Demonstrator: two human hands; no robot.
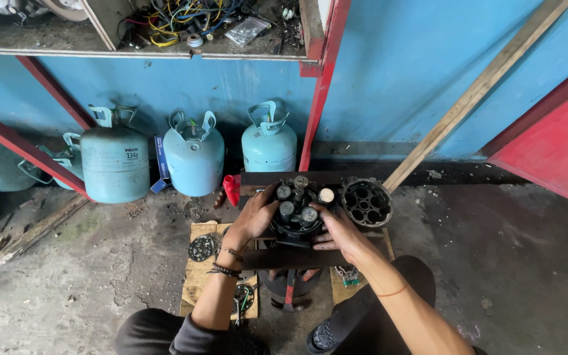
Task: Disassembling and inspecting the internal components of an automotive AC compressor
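Note:
A round black metal assembly (295, 212) with several silver pistons standing up out of it rests on a dark plank between my knees. My left hand (252, 217) grips its left side, fingers curled over the rim. My right hand (338, 230) holds its right side, thumb beside a light-capped piston (326, 195). A separate round metal block (367, 202) with several bored holes lies just to the right, apart from my hands.
Three pale blue gas cylinders (194, 154) stand against the blue wall behind. A round plate (201, 248) lies on cardboard (198, 279) at left. A wooden batten (474, 92) leans at right, beside a red panel (547, 144). A cluttered shelf (185, 29) hangs above.

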